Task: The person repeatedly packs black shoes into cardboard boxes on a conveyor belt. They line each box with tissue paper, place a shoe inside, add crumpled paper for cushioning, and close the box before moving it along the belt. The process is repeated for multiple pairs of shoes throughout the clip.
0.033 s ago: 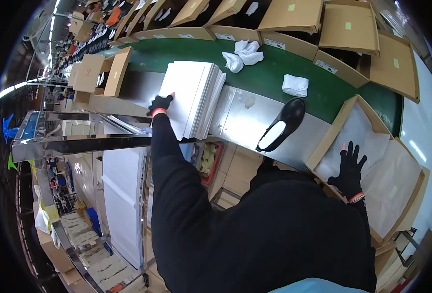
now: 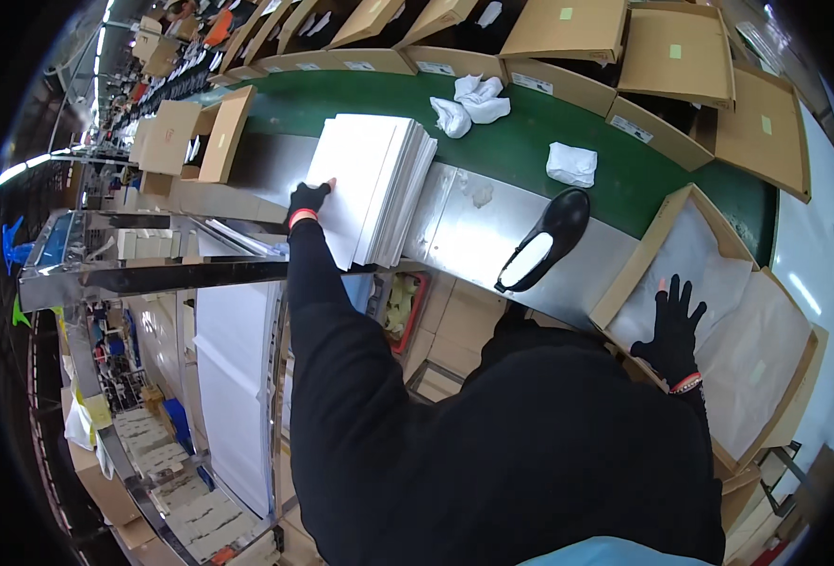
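Note:
My left hand (image 2: 308, 200), in a black glove with one bare fingertip, is closed at the left edge of a stack of white paper sheets (image 2: 365, 189). The bare fingertip rests on the top sheet; the thumb is hidden. My right hand (image 2: 673, 330), gloved likewise, is spread open over white tissue paper (image 2: 751, 344) lining an open cardboard shoe box (image 2: 635, 269). A black slip-on shoe (image 2: 558, 236) with a pale insole lies between the hands, partly on the metal ledge (image 2: 450, 212).
Crumpled white paper wads (image 2: 473, 102) and a folded white paper bundle (image 2: 570, 164) sit on the green belt (image 2: 379, 99). Open shoe boxes (image 2: 558, 87) line its far side. A metal frame (image 2: 153, 280) stands at left, and a red-rimmed bin (image 2: 421, 311) is below.

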Tool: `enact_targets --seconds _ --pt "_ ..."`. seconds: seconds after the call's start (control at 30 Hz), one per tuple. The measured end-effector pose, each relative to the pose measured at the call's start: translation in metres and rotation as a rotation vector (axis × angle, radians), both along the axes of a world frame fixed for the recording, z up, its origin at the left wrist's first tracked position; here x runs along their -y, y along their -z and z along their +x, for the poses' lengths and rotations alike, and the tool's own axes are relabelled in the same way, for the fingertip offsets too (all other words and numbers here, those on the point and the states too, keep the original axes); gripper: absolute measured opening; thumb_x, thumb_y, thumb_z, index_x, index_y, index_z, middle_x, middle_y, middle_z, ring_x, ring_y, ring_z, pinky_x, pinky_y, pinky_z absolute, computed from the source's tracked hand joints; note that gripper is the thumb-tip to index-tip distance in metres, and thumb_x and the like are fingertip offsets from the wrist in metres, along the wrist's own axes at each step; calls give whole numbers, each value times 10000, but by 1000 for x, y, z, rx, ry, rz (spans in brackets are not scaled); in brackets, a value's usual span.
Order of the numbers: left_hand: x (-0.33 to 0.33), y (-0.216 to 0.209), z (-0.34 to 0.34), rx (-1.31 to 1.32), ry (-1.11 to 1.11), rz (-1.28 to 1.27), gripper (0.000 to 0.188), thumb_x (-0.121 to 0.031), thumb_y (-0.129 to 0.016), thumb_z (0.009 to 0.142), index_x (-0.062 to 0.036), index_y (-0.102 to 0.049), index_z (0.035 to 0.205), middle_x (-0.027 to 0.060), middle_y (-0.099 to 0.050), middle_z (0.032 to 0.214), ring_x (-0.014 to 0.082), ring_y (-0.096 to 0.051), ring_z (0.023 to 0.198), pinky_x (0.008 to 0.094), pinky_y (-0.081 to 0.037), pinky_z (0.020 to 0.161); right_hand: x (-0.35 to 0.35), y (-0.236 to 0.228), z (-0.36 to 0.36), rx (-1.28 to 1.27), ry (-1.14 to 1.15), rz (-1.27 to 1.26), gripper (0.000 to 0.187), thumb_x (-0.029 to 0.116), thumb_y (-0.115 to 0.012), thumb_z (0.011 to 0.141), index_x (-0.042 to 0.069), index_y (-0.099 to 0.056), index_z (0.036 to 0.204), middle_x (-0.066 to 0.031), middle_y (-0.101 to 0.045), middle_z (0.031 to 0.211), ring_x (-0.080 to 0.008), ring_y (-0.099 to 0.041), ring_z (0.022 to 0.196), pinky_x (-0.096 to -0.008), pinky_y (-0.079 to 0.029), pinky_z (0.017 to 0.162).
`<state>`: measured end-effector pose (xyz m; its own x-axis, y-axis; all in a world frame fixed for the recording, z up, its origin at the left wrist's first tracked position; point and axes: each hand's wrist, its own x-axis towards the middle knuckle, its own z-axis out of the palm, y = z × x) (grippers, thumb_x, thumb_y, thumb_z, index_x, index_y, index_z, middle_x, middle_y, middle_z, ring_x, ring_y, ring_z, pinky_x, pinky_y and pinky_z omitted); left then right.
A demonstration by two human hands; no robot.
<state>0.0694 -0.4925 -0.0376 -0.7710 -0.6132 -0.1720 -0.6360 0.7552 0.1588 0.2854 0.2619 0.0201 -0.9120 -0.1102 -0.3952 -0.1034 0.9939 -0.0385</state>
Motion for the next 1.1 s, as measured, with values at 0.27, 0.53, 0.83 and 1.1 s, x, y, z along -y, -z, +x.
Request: enact_targets --seconds 0.27,0.53,0.83,1.1 --pt "-77 -69 -27 -562 344 101 400 -358 -821 698 -24 -653 841 78 -661 754 184 -594 684 313 -464 642 -19 -6 12 -93 249 -11 1213 435 -832 590 63 -141 1515 -221 -137 1561 -421 -97 1445 -708 -100 1064" --pt "-122 -68 -18 -661 587 247 459 -272 -581 928 51 -553 1252 155 -644 1110 282 -631 1009 370 -487 905 -76 2 56 -106 485 103 1172 500 -794 633 67 -156 1515 -217 -128 1567 -421 -86 1447 -727 -90 1050" --pt "-573 -35 87 -372 1196 772 688 -152 -573 925 40 -211 1478 238 -547 1282 282 -560 1144 390 -434 957 -140 -5 136 -166 752 260 1126 582 -742 636 76 -219 1495 -256 -188 1535 -465 -137 1419 -759 -131 1005" --pt "-704 -6 137 -148 1375 904 651 -60 -564 856 -16 -258 1429 273 -629 824 433 -622 754 475 -475 631 -149 -5 197 -164 904 119 1063 573 -732 664 75 -266 1478 -256 -179 1539 -466 -120 1423 -758 -93 1016"
